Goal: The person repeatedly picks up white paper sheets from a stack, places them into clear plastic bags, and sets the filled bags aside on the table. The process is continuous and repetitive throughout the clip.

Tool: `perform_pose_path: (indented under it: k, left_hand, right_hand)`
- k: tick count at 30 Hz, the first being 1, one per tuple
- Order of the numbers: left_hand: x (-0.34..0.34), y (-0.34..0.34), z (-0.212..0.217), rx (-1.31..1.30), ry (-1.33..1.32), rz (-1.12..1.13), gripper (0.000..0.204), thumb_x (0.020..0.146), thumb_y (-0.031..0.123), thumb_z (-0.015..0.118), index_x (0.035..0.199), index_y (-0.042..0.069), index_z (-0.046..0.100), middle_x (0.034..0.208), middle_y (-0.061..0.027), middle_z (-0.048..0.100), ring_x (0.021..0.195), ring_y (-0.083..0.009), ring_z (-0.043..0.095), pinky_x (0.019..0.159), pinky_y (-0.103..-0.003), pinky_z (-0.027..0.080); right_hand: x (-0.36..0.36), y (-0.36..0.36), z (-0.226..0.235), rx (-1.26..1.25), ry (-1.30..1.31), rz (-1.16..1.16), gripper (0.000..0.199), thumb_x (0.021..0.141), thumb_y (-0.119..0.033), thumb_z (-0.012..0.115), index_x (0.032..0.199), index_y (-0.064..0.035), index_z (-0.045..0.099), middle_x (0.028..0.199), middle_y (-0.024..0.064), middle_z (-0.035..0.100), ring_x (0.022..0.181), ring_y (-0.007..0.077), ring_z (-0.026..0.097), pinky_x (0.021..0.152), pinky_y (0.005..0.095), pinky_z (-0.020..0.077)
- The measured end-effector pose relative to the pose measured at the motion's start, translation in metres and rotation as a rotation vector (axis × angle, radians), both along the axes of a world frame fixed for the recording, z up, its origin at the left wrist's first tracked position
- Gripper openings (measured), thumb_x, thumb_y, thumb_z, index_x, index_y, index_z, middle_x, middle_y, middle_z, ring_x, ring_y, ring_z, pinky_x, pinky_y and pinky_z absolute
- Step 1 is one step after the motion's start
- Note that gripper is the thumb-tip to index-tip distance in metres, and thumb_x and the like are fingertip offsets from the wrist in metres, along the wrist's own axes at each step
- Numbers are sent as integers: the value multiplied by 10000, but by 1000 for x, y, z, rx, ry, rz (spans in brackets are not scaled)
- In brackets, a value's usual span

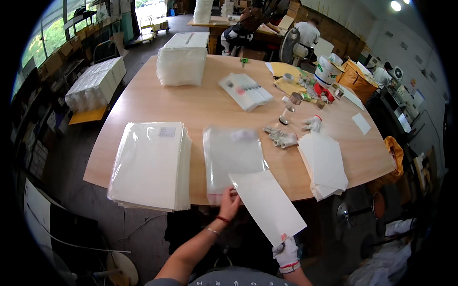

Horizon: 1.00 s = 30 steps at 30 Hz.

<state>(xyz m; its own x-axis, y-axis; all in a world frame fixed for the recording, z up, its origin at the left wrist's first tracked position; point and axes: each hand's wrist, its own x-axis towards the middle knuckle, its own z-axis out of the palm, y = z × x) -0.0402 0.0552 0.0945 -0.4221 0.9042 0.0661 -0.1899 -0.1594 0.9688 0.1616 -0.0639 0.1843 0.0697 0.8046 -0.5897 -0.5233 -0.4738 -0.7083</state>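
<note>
My bare left hand rests its fingers on the near edge of a stack of clear plastic bags at the table's front. My right hand, in a white glove, pinches the near end of a white sheet of paper. The sheet slants up toward the bags and its far corner lies over the stack's near right corner. A pile of similar white sheets lies to the right on the table.
A thick stack of white bagged sheets lies front left on the wooden table. Spare white gloves, a clear bottle, and more packs sit farther back. People work at a far table.
</note>
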Motion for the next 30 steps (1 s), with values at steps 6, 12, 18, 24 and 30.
perform_pose_path:
  k: [6, 12, 18, 24, 30]
  left_hand:
    - [53, -1, -122, -251, -220, -441, 192, 854, 118, 482, 972, -5, 570, 911, -111, 606, 854, -141, 567, 692, -272, 462]
    - [60, -77, -147, -348, 26, -399, 218, 860, 132, 484, 1016, 4, 567, 940, -89, 612, 853, -151, 568, 697, -290, 464]
    - [31, -66, -72, -401, -245, -464, 249, 833, 144, 545, 1058, 36, 544, 983, -63, 583, 898, -143, 539, 762, -270, 441]
    - [-24, -77, -30, -521, -485, -311, 297, 859, 241, 511, 1082, 47, 539, 1042, -49, 565, 921, -140, 523, 779, -298, 423]
    - [-46, -85, -60, -582, -380, -457, 329, 888, 274, 444, 1089, 43, 563, 983, -37, 598, 893, -158, 553, 772, -276, 421]
  right_hand:
    - [-13, -13, -4, -103, -31, 93, 118, 867, -235, 474, 878, -117, 472, 501, -15, 408, 384, 109, 394, 338, 249, 317]
    - [-47, 46, -74, -26, 346, 90, 127, 875, -119, 430, 984, -67, 469, 780, 61, 519, 655, 200, 547, 623, 369, 492]
    - [-49, 95, -93, 78, 402, 123, 142, 870, -144, 435, 975, -66, 490, 927, 128, 571, 808, 265, 595, 713, 431, 513]
    - [-37, 76, -65, 103, -227, 653, 147, 869, -171, 494, 935, -42, 519, 716, 66, 577, 542, 121, 549, 522, 259, 485]
    - [-108, 82, -53, 998, -1234, 797, 110, 683, -138, 592, 732, -45, 559, 791, 148, 521, 732, 324, 532, 630, 385, 455]
